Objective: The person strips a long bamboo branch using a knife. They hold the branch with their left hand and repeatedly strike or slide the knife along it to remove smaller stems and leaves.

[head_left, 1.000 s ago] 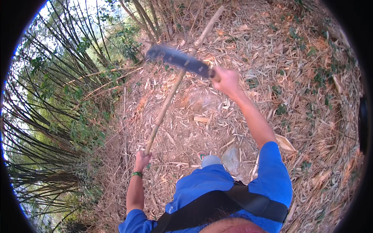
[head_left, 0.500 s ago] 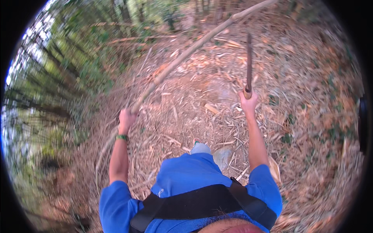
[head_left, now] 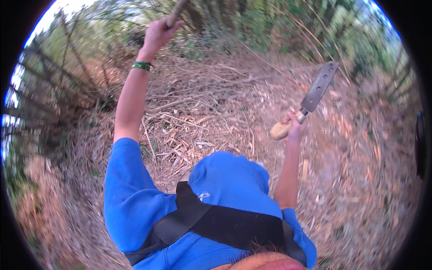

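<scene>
My left hand (head_left: pixel 158 33) is raised far forward at the top left, closed around a wooden pole (head_left: pixel 177 12). Only a short stretch of that pole shows before the picture's upper edge cuts it off. On the right, my right hand (head_left: pixel 294 126) grips a machete by its pale wooden handle (head_left: pixel 280 131). Its broad dark blade (head_left: pixel 320 85), dotted with several holes, points forward and to the right, with the flat side showing. The blade is apart from the pole and touches nothing.
Wood chips and dry splinters (head_left: pixel 182 146) litter the ground before me. Thin cut stems (head_left: pixel 173 105) lie farther out. Green brush and slender trunks (head_left: pixel 261 36) stand along the far side, with darker upright stems (head_left: pixel 58 81) at the left.
My left hand has risen forward with the pole, most of which has left the picture. The machete has turned to show its flat blade, leaning right. My view has swung round.
</scene>
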### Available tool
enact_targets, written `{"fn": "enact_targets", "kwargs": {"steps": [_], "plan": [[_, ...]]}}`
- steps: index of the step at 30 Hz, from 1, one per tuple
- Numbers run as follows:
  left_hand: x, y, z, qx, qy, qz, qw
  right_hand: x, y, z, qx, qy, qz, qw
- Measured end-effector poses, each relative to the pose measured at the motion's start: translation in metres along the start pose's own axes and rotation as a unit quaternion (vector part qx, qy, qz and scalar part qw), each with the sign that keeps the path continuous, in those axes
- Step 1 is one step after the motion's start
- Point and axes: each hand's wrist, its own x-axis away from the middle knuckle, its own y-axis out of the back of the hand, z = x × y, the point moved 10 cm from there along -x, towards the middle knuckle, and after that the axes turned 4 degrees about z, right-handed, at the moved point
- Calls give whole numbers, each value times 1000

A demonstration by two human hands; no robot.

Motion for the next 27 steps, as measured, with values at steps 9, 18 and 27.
{"fn": "enact_targets", "kwargs": {"steps": [9, 18, 27], "plan": [[66, -46, -38, -8, 80, 15, 997, 17, -278, 147, -322, -68, 404, 853], [90, -28, -45, -74, 211, 102, 969, 37, -291, 170, -339, -87, 342, 872], [160, 293, -369, 142, -190, -451, 860, 116, -379, 196, -346, -64, 347, 870]]}}
